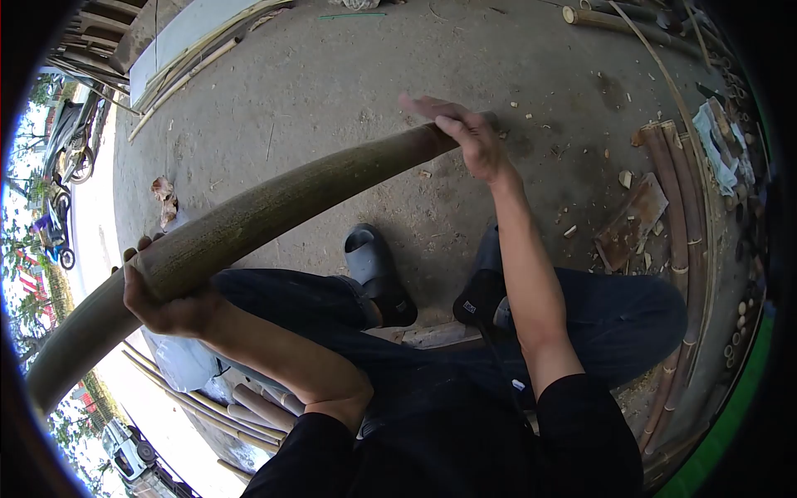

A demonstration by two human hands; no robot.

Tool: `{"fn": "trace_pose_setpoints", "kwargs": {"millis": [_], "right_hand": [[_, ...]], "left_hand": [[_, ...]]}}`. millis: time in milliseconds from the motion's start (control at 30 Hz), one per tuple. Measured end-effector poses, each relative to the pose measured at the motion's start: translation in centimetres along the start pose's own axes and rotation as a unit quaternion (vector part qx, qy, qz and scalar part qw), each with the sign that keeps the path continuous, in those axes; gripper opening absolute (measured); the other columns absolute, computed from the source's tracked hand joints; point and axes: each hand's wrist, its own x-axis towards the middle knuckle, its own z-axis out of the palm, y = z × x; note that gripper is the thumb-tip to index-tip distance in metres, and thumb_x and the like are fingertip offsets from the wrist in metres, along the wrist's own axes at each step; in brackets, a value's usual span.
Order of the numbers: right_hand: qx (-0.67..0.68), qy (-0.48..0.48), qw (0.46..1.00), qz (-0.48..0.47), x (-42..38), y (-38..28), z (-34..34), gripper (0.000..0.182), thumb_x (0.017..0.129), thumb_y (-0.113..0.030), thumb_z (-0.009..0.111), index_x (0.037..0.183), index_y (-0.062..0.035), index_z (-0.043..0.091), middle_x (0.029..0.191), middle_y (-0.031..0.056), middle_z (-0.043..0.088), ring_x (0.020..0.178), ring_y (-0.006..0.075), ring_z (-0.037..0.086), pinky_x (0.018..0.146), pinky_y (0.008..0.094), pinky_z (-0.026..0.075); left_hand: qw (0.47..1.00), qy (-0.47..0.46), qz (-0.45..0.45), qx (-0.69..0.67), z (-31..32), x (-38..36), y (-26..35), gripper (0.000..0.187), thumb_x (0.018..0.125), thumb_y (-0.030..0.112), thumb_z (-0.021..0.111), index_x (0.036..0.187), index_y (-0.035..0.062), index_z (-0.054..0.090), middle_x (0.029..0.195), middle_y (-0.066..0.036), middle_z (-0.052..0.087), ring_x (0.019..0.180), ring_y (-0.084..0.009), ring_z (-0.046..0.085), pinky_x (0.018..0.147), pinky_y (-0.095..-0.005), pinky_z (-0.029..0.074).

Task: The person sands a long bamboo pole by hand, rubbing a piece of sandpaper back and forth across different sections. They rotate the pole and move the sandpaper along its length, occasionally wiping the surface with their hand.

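Note:
A thick, greenish-brown bamboo pole slants across the head view, from the lower left up to the top middle. My left hand is wrapped round the pole from below, with its thumb on the near side and its fingertips showing over the far side. Near the pole's far end is my right hand, its fingers stretched out and somewhat blurred. It lies against or just over that end; the exact contact cannot be made out.
Several bamboo poles lie along the right, near a brown flat block and a pale blue cloth. Wood chips dot the concrete floor. Another bamboo pole lies at the top right. Long strips lie upper left.

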Motion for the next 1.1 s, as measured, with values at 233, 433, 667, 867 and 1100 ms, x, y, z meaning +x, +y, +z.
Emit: {"fn": "trace_pose_setpoints", "kwargs": {"millis": [233, 433, 667, 867, 1100], "right_hand": [[-0.011, -0.02, 0.999, 0.047, -2.4, 3.1, 4.2, 0.037, 0.089, -0.04, 0.064, 0.106, -0.0109, 0.08, 0.109, 0.007, 0.077, 0.107, 0.0218, 0.066, 0.104, 0.0378, 0.04], [0.099, 0.013, 0.971, 0.217, -6.6, 10.0, -5.4, 0.051, 0.066, -0.025, 0.073, 0.116, -0.0153, 0.077, 0.131, 0.017, 0.063, 0.122, 0.0331, 0.059, 0.112, 0.0415, 0.042], [-0.254, -0.069, 0.962, -0.068, -1.4, 4.1, 6.3, 0.05, 0.098, -0.045, 0.038, 0.126, -0.0166, 0.069, 0.106, 0.007, 0.067, 0.104, 0.0271, 0.062, 0.09, 0.0428, 0.047], [-0.212, 0.0, 0.968, -0.131, -2.7, 3.5, 6.0, 0.049, 0.099, -0.042, 0.033, 0.105, -0.0066, 0.065, 0.103, 0.0117, 0.068, 0.092, 0.0332, 0.064, 0.088, 0.0459, 0.049], [-0.36, 0.097, 0.927, 0.049, -9.5, 16.3, -4.2, 0.062, 0.096, -0.043, 0.027, 0.129, -0.0068, 0.065, 0.13, 0.0122, 0.063, 0.129, 0.0313, 0.052, 0.111, 0.0456, 0.036]], "left_hand": [[0.995, 0.036, 0.077, 0.052, -1.1, 1.1, 1.9, 0.053, 0.081, 0.037, 0.064, 0.111, -0.007, 0.061, 0.096, -0.023, 0.067, 0.092, -0.0329, 0.067, 0.087, -0.0413, 0.053], [0.996, 0.038, 0.063, 0.051, -1.6, 1.6, 1.3, 0.053, 0.081, 0.035, 0.065, 0.113, -0.0066, 0.06, 0.097, -0.023, 0.067, 0.093, -0.0327, 0.067, 0.088, -0.0417, 0.054], [0.996, 0.061, 0.012, 0.056, -0.7, 2.0, 1.0, 0.047, 0.084, 0.032, 0.064, 0.114, -0.0048, 0.06, 0.104, -0.021, 0.065, 0.098, -0.0335, 0.065, 0.089, -0.0437, 0.054], [1.0, -0.001, -0.01, 0.013, -1.0, 2.9, 0.8, 0.05, 0.083, 0.034, 0.064, 0.118, -0.0008, 0.058, 0.104, -0.019, 0.065, 0.098, -0.0327, 0.065, 0.088, -0.0466, 0.055], [0.999, -0.047, -0.004, -0.024, -3.0, 3.5, -0.1, 0.053, 0.081, 0.034, 0.061, 0.118, -0.0031, 0.058, 0.103, -0.021, 0.066, 0.098, -0.0327, 0.066, 0.089, -0.0463, 0.054]]}}
